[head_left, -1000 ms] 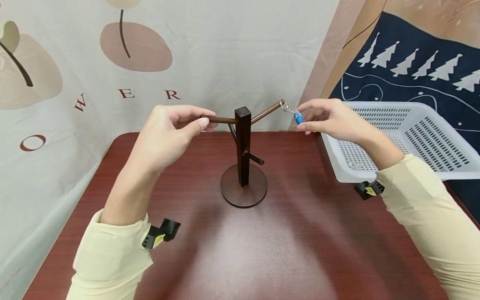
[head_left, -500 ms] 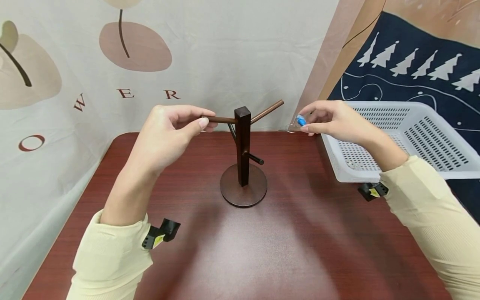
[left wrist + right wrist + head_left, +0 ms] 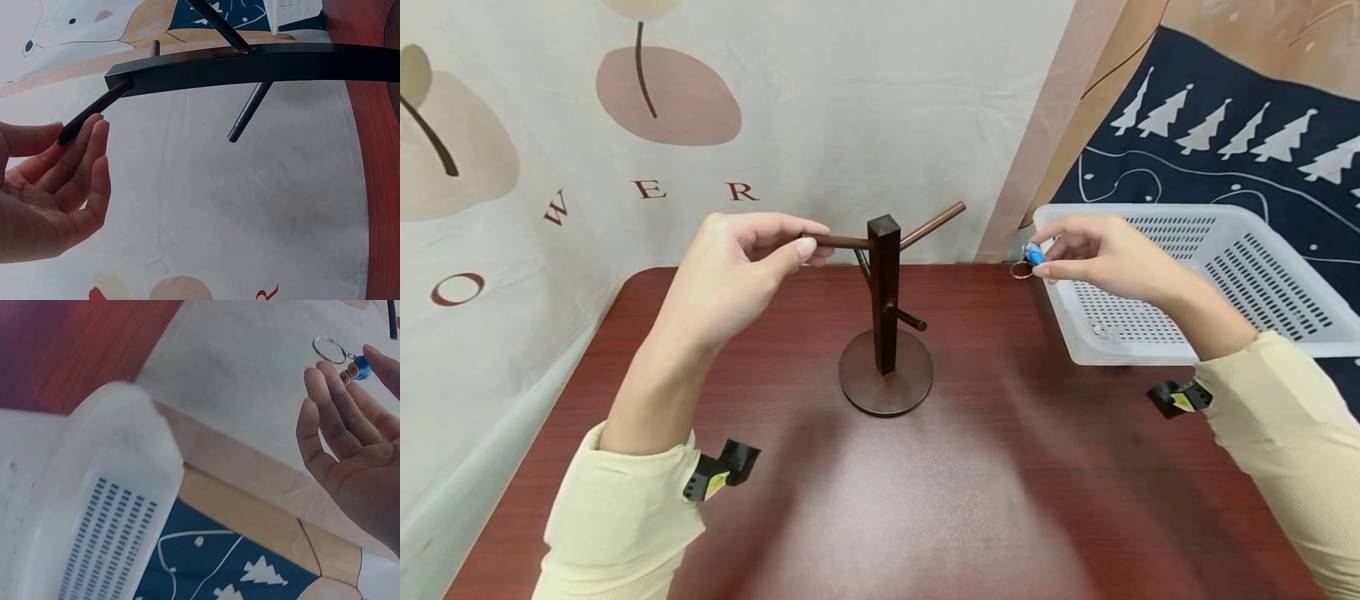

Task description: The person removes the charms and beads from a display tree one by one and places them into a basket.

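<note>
A dark wooden peg stand (image 3: 886, 292) with a round base stands upright on the table. My left hand (image 3: 730, 275) pinches the tip of its upper left peg (image 3: 847, 242) between thumb and fingers, as the left wrist view also shows. At the near left edge of the basket, my right hand (image 3: 1112, 254) pinches a keychain (image 3: 1034, 254) with a small blue figure. In the right wrist view, orange spots show on the keychain's figure (image 3: 361, 367), and its metal ring (image 3: 329, 350) hangs free of the fingers. The stand's upper right peg (image 3: 934, 225) carries nothing.
A white perforated plastic basket (image 3: 1078, 346) sits at the right of the red-brown table (image 3: 820, 500), beneath my right hand. Behind the table hangs a pale printed cloth (image 3: 865, 100), with a dark blue tree-patterned cloth (image 3: 1210, 171) at the right.
The keychain's ring came off the tip of the upper right peg. My right hand has drawn it away rightward to the basket's edge. My left hand keeps its grip on the peg.
</note>
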A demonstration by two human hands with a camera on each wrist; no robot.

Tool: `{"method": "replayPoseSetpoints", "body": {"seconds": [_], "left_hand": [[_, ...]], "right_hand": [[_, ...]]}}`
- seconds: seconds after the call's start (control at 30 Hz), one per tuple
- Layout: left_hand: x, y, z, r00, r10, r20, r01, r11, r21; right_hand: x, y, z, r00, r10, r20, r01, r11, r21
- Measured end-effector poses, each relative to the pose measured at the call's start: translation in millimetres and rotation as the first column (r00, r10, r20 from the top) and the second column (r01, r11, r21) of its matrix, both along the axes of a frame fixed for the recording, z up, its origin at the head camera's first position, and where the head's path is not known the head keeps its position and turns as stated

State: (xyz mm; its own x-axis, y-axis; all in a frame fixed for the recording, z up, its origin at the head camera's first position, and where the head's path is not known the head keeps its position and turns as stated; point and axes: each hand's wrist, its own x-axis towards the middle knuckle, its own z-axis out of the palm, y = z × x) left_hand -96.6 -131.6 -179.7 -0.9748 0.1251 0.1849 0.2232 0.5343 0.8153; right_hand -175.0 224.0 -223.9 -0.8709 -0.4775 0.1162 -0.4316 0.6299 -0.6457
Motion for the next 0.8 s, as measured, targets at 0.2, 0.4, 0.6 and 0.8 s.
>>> {"method": "replayPoseSetpoints", "body": {"seconds": [0.2, 0.4, 0.6, 0.8], "left_hand": [[0.6, 0, 0.4, 1.0, 0.005, 0.007, -0.005, 1.0, -0.005], [0.8, 0, 0.3, 1.0, 0.004, 0.01, -0.004, 1.0, 0.001], [0.6, 0, 0.2, 1.0, -0.002, 0.005, 0.002, 1.0, 0.01], [0.3, 1, -0.2, 1.0, -0.002, 0.003, 0.002, 1.0, 0.008]], "right_hand": [[7.7, 18, -7.3, 0.995, -0.096, 0.019, 0.094, 0.993, 0.07], [14.9, 42, -19.3, 0.986, -0.163, 0.043, 0.156, 0.98, 0.122], [18.9, 69, -31.5, 0.974, -0.217, 0.072, 0.202, 0.964, 0.173], [22.0, 93, -40.9, 0.976, -0.209, 0.062, 0.196, 0.967, 0.164]]}}
